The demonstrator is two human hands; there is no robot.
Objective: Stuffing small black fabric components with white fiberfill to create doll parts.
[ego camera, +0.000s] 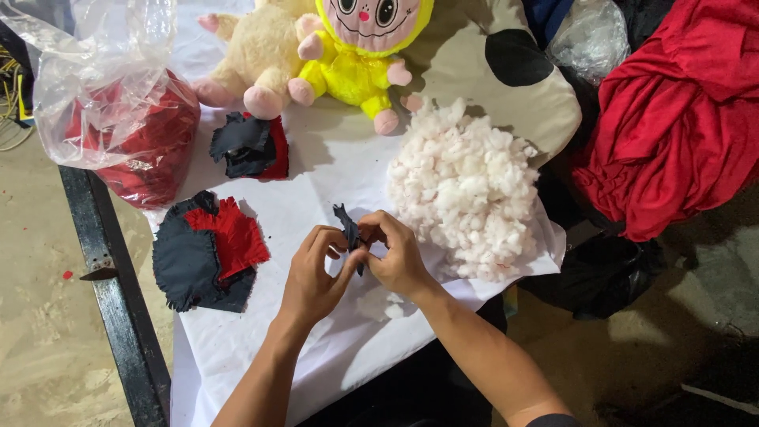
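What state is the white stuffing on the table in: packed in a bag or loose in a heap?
Loose in a heap. The white stuffing lies uncovered in fluffy clumps on the white cloth, beside both hands, not inside any bag.

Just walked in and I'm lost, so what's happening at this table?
A person holds a small dark fabric piece between the left hand and the right hand, pinching it above a white table cover. A heap of white stuffing lies just right of the hands. Black and red fabric pieces lie to the left, and two plush toys sit at the far edge.
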